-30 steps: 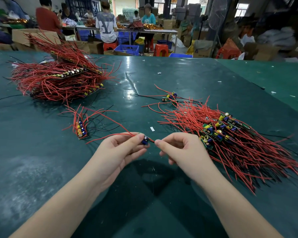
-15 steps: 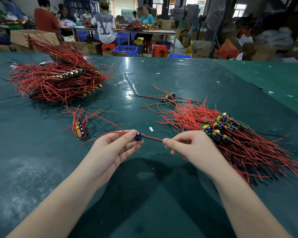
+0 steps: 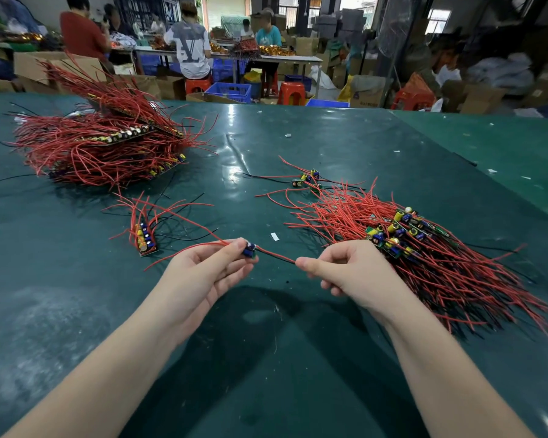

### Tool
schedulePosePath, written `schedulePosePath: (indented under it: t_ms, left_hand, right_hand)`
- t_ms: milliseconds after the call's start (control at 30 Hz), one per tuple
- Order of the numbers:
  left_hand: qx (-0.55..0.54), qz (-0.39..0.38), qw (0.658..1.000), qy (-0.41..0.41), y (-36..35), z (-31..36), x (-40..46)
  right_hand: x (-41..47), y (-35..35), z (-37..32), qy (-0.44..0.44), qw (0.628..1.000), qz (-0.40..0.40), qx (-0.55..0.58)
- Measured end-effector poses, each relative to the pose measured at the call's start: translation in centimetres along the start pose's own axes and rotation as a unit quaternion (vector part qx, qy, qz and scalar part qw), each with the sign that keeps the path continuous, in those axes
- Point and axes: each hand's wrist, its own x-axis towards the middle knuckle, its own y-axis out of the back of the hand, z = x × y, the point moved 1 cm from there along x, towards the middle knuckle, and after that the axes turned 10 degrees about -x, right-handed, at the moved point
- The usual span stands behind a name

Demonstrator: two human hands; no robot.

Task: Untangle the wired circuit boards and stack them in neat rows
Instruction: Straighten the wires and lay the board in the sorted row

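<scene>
Red wire (image 3: 274,255) end hidden inside right hand (image 3: 345,273)

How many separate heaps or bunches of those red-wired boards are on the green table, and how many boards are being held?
Large heaps: 2 (back left, right)
Small bunches: 2 (short row, loose boards)
Held board: 1
Total: 5

Single head-worn view, forward and down, close over table (image 3: 298,137).

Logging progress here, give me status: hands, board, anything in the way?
Left hand pinches small blue-capacitor circuit board. Right hand pinches its red-and-black wire, stretched between. Tangled red-wired pile right beside right hand.
</scene>
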Motion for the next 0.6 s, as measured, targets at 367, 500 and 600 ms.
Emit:
schedulePosePath:
  t_ms: [367,500,600]
  left_hand:
    - [-0.033,0.032,0.999,-0.002,0.8,0.5,0.7]
    - [-0.044,0.047,0.998,-0.006,1.1,1.0,1.0]
    - [-0.037,0.047,0.998,0.002,1.1,0.9,1.0]
  right_hand:
    - [-0.2,0.3,-0.4,0.022,0.999,-0.006,0.04]
    - [-0.3,0.9,-0.4,0.029,0.999,-0.013,0.042]
    - [-0.3,0.8,-0.5,0.043,0.997,-0.018,0.058]
